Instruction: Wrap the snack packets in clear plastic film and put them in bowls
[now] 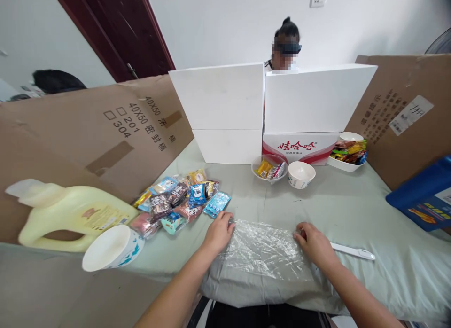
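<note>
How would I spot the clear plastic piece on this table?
Find the white boxes standing on the cloth-covered table, then come down to the table's near edge. There, the clear plastic lies between the person's left hand and right hand. Unlike the colourful packets to its left, it is broad, flat, wrinkled and see-through.

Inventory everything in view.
film: one, clear, front
clear bowl: one, transparent, centre
dish: one, white, back right
snacks: many, mixed, left, clear bowl, dish
jug: one, yellow, far left
printed bowls: two, white, left, centre
container: one, blue, far right
handle: one, white, front right
panels: three, white, back
carton: one, white and red, back
cardboard walls: two, brown, both sides
cloth: one, green, front
door: one, maroon, upper left
socket: one, white, upper right
unclear object: one, black, upper left
person: one, behind panels
hands: two, at film's edges
</note>
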A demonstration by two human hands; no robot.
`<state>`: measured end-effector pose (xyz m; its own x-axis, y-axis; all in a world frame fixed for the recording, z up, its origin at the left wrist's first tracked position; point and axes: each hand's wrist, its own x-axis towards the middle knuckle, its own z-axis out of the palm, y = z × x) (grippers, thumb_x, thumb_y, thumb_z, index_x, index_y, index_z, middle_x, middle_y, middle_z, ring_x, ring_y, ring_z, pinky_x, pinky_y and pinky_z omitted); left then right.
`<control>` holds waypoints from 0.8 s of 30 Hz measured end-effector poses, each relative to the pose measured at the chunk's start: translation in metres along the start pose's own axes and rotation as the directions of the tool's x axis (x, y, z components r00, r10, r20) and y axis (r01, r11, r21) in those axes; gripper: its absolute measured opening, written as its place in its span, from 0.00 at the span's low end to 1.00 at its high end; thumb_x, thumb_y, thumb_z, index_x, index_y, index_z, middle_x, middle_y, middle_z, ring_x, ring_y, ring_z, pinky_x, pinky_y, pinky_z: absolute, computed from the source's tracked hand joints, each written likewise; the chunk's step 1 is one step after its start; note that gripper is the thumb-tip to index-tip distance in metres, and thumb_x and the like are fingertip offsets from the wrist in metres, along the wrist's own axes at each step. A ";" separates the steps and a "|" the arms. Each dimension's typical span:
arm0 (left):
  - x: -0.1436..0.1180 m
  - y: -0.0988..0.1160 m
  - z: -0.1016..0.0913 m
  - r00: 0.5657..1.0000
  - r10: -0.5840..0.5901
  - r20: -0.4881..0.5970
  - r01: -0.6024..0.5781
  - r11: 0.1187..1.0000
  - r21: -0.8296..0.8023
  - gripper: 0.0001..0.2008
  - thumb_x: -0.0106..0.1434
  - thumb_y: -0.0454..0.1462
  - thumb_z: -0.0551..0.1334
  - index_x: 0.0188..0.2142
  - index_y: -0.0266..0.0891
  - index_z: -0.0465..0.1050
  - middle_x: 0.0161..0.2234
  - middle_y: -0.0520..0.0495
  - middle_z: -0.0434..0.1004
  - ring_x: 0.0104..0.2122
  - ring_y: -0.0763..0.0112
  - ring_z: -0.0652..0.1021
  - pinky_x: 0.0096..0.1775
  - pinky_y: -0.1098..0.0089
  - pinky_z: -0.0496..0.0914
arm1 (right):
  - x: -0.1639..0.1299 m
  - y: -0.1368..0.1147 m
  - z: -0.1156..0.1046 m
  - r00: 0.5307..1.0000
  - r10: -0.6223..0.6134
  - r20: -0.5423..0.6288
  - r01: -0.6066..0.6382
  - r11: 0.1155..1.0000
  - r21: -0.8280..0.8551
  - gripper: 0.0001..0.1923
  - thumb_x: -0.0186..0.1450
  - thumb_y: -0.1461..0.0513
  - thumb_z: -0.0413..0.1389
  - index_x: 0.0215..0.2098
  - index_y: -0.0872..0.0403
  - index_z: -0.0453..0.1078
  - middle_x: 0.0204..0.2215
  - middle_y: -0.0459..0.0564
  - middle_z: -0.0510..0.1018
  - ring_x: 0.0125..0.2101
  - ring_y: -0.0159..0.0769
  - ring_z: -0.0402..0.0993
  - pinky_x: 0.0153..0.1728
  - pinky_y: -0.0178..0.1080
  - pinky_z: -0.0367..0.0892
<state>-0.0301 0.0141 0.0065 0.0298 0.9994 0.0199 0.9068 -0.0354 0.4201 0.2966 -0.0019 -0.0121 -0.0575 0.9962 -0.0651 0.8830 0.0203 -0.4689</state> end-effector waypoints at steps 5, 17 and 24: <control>0.004 0.003 -0.006 0.997 -0.011 0.081 0.011 1.000 -0.006 0.04 0.59 0.31 0.62 0.35 0.39 0.72 0.37 0.46 0.73 0.40 0.63 0.75 0.45 0.66 0.66 | 0.000 -0.003 -0.001 0.997 -0.079 0.014 0.080 0.994 -0.078 0.05 0.65 0.61 0.50 0.35 0.52 0.67 0.36 0.49 0.72 0.32 0.37 0.71 0.32 0.36 0.59; 0.029 -0.005 0.000 0.996 0.070 0.053 -0.049 0.944 -0.326 0.05 0.57 0.30 0.60 0.32 0.39 0.65 0.26 0.55 0.72 0.25 0.71 0.75 0.33 0.70 0.70 | 0.013 0.008 -0.018 0.996 -0.081 -0.033 0.079 0.995 -0.054 0.05 0.65 0.62 0.45 0.35 0.50 0.61 0.26 0.44 0.75 0.25 0.34 0.70 0.27 0.34 0.57; -0.009 0.045 0.015 0.906 0.396 -0.147 -0.388 0.918 0.080 0.14 0.67 0.35 0.53 0.50 0.39 0.69 0.50 0.39 0.72 0.53 0.55 0.70 0.54 0.53 0.63 | 0.022 0.010 -0.017 0.991 -0.126 -0.051 0.119 0.984 -0.135 0.08 0.67 0.62 0.44 0.38 0.50 0.64 0.35 0.47 0.78 0.35 0.37 0.74 0.34 0.36 0.60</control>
<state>0.0172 0.0033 0.0119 0.3246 0.8910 0.3174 0.8546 -0.4201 0.3053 0.3118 0.0216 -0.0031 -0.1448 0.9887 0.0396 0.9246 0.1495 -0.3504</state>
